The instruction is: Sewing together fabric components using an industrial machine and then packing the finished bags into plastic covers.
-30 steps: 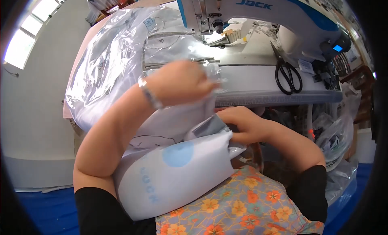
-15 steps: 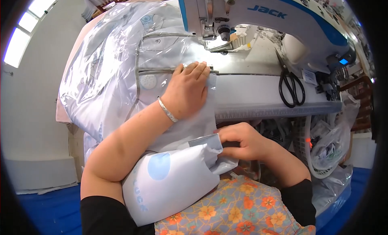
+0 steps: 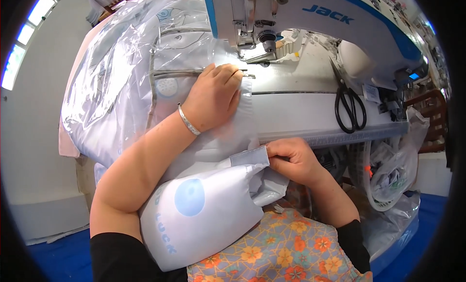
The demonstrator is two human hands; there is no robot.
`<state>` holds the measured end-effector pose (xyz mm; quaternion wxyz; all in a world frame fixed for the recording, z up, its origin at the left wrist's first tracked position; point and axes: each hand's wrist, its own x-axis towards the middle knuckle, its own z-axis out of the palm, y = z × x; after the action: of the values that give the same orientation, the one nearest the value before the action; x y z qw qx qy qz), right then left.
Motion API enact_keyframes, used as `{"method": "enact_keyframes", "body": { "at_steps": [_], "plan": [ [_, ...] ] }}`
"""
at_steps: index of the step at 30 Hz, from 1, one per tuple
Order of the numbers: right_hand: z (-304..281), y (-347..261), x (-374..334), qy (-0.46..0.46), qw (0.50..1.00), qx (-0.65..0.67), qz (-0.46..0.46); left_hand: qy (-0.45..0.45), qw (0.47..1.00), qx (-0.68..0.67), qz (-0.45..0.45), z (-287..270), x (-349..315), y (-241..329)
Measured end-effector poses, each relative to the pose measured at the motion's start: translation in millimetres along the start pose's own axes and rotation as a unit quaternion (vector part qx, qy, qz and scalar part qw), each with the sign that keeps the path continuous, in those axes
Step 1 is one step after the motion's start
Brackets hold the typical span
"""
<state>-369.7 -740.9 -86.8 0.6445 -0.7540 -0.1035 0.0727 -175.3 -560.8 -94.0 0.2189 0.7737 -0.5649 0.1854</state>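
While my left hand (image 3: 213,100) lies flat, pinning bag (image 3: 145,78) near the needle (image 3: 252,51), my right hand (image 3: 291,160) pinches its grey trim (image 3: 248,157) taut.

Your pale blue-white padded fabric (image 3: 204,219) bears a blue circle; scissors (image 3: 348,107) black, sewing machine (image 3: 340,24) white-and-blue, apron (image 3: 286,253) orange-flowered.

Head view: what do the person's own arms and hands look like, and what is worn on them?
Both forearms are bare. Black sleeves end around the elbows. The left hand has a thin silver bracelet at its wrist. The right hand shows no jewellery. No gloves on either.
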Motion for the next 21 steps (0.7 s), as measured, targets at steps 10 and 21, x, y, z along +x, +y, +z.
{"method": "enact_keyframes", "body": {
  "at_steps": [10, 21],
  "plan": [
    [-58.1, -0.6, -35.5, 0.368, 0.875, -0.314, 0.007, 0.054, 0.997, -0.013, -0.061, 0.5, -3.8, 0.7],
    [-85.3, -46.9, -18.7, 0.236, 0.934, 0.103, 0.248, 0.105, 0.981, -0.076, -0.145, 13.1, 2.2, -10.8]
  ]
}}
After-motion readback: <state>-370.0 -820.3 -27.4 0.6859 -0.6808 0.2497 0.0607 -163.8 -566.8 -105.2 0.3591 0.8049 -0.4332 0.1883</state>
